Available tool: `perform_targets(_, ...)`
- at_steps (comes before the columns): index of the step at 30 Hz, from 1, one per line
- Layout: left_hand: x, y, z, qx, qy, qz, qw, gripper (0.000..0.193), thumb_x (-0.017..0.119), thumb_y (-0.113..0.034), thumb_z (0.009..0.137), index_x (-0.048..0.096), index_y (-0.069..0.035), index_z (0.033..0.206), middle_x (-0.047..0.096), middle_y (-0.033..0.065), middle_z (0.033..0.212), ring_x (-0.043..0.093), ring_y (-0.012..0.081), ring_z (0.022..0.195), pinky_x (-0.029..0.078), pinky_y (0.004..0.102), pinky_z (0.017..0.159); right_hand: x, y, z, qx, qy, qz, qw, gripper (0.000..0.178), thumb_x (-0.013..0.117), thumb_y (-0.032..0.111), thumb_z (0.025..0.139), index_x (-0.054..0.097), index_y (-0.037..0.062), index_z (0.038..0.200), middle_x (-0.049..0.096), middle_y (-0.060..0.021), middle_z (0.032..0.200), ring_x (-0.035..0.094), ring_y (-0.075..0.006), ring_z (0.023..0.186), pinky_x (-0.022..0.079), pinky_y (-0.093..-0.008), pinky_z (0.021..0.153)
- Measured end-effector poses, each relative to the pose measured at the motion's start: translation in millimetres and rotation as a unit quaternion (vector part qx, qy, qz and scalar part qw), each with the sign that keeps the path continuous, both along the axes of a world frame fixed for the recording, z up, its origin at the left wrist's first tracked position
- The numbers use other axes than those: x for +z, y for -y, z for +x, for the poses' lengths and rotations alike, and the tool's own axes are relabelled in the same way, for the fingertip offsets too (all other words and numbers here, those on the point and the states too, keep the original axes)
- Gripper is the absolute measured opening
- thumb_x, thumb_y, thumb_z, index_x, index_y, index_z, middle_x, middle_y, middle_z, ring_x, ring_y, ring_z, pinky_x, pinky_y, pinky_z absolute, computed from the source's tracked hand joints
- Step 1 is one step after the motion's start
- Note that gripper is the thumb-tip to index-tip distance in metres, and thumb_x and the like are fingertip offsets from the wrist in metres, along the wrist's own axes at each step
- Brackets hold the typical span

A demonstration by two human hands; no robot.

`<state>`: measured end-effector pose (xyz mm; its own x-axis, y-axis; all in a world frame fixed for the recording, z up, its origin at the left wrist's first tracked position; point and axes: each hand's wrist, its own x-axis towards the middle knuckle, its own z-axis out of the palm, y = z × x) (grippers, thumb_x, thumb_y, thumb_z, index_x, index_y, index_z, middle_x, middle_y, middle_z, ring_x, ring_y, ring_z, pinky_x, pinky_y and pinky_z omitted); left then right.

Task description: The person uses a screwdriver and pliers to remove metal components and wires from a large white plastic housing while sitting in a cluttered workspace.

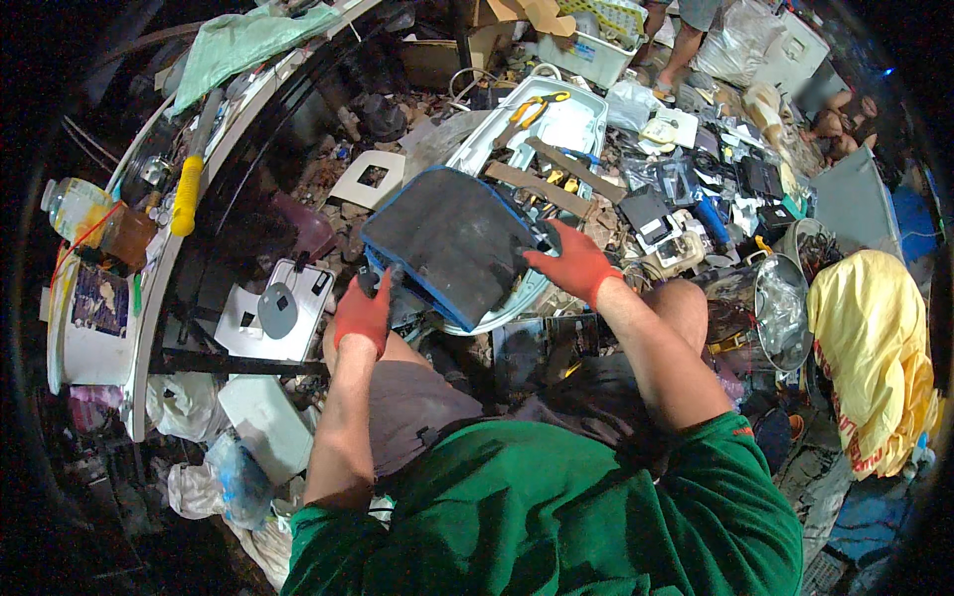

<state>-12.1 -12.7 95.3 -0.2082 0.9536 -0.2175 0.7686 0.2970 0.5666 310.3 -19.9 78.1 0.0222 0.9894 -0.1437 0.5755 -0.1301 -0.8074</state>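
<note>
In front of my knees, a black fabric-like bag or case (452, 238) with blue edging is held up between my two gloved hands. My left hand (362, 310), in a red glove with dark fingertips, grips its lower left corner. On the right side, my right hand (578, 260) in a matching glove closes around the edge; the bag hides some of the fingers. Beneath it lies a pale plastic tub (475, 147), partly covered by the bag. Yellow-and-black handled pliers (537, 107) and brown strips (545, 189) rest in or across this tub.
A bench (141, 338) on the left carries a yellow-handled tool (186, 194) and a jar (79, 211). Electronic parts and scrap (686, 189) cover the ground at right. Nearby are a metal bucket (783, 313) and a yellow sack (870, 348). Another person's legs (684, 45) show at the top.
</note>
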Motion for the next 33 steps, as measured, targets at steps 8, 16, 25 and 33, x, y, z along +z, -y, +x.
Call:
perform_targets(8, -55, -46, 24, 0.121, 0.324, -0.035, 0.938, 0.075, 0.083, -0.033, 0.074, 0.05, -0.002, 0.134, 0.06, 0.0117, 0.125, 0.058, 0.0235, 0.106, 0.047, 0.0403, 0.091, -14, -9, 5, -0.037, 0.11, -0.124, 0.985, 0.093, 0.063, 0.056, 0.081, 0.029, -0.001, 0.147, 0.048, -0.0244, 0.139, 0.047, -0.0382, 0.129, 0.037, -0.0397, 0.108)
perform_targets(16, -63, -42, 17, 0.057, 0.562, 0.054, 0.824, 0.06, 0.072, -0.001, 0.075, 0.051, -0.003, 0.131, 0.059, 0.0135, 0.123, 0.06, 0.0302, 0.103, 0.051, 0.0468, 0.089, -43, -28, -7, -0.069, -0.09, -0.152, 0.982, 0.064, 0.073, 0.047, 0.071, 0.06, 0.0015, 0.115, 0.065, -0.0201, 0.112, 0.064, -0.0317, 0.103, 0.049, -0.0413, 0.089)
perform_targets(25, 1, 3, 53, -0.018, 0.514, 0.164, 0.842, 0.052, 0.062, -0.018, 0.083, 0.049, -0.01, 0.133, 0.061, 0.0116, 0.115, 0.061, 0.0258, 0.098, 0.051, 0.0421, 0.088, -27, -6, -2, -0.168, -0.363, 0.007, 0.917, 0.067, 0.076, 0.032, 0.074, 0.048, -0.0003, 0.125, 0.059, -0.0195, 0.121, 0.058, -0.0295, 0.114, 0.045, -0.0385, 0.098)
perform_targets(33, 39, -10, 85, -0.177, 0.623, 0.068, 0.759, 0.056, 0.064, -0.025, 0.082, 0.052, -0.002, 0.132, 0.055, 0.0131, 0.132, 0.053, 0.0284, 0.117, 0.041, 0.0431, 0.102, 71, 44, 62, -0.158, -0.426, 0.196, 0.869, 0.074, 0.073, 0.02, 0.081, 0.034, -0.0004, 0.141, 0.051, -0.0184, 0.134, 0.054, -0.0255, 0.118, 0.044, -0.0378, 0.099)
